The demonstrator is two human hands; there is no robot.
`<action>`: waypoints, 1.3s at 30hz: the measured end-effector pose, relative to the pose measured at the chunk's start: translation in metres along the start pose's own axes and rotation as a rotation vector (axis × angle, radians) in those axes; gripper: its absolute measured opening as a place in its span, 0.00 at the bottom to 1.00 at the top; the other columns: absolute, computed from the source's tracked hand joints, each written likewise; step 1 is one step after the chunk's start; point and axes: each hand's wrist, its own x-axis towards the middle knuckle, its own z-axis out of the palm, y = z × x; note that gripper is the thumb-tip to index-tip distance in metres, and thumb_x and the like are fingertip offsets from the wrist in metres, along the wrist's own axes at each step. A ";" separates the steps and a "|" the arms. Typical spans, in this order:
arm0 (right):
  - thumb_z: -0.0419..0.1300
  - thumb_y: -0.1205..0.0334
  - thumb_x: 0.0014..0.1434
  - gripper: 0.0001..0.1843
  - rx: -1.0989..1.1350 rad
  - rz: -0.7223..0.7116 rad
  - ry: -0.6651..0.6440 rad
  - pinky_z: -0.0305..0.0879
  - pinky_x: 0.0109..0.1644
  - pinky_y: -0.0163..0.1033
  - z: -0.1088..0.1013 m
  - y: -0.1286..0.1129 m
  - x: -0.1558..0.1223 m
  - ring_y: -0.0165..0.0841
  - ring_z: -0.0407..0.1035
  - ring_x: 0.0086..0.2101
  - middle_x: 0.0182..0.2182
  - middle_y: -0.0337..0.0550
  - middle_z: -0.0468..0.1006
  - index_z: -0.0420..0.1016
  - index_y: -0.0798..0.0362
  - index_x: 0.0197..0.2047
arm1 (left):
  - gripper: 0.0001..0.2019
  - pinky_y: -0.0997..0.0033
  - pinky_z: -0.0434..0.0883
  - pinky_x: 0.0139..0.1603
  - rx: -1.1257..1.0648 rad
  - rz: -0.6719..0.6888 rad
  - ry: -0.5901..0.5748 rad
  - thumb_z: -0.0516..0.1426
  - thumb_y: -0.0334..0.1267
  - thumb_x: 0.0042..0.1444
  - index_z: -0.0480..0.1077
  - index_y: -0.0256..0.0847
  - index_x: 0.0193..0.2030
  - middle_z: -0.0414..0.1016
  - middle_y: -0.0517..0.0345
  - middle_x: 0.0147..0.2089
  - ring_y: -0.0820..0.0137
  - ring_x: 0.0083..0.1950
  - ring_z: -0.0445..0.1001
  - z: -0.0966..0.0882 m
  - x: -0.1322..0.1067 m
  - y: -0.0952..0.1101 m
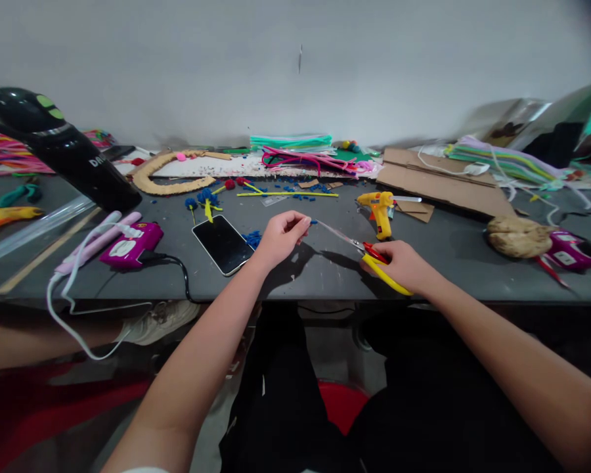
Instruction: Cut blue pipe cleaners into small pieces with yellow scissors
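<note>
My left hand (282, 234) hovers over the grey table (325, 276) with its fingers pinched on a small blue piece (313, 223). My right hand (402, 264) grips scissors (369, 257) with yellow and red handles. The blades point left toward the blue piece, tips close to it. A small heap of blue bits (253, 239) lies just left of my left hand, beside a black phone (222, 244) lying flat.
A yellow glue gun (381, 209) stands behind the scissors. Cardboard sheets (438, 180) lie at the right, a cardboard curve (170, 174) and pipe cleaners (308, 161) at the back. A pink glue gun (131, 244) with cables sits left, a black device (64, 148) farther left.
</note>
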 end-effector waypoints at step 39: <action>0.60 0.47 0.50 0.17 -0.029 -0.017 0.011 0.50 0.27 0.36 0.003 0.005 0.002 0.29 0.53 0.24 0.19 0.36 0.62 0.71 0.54 0.23 | 0.15 0.76 0.64 0.26 0.071 0.024 0.035 0.60 0.48 0.55 0.72 0.36 0.33 0.70 0.59 0.25 0.77 0.24 0.64 0.001 -0.002 0.003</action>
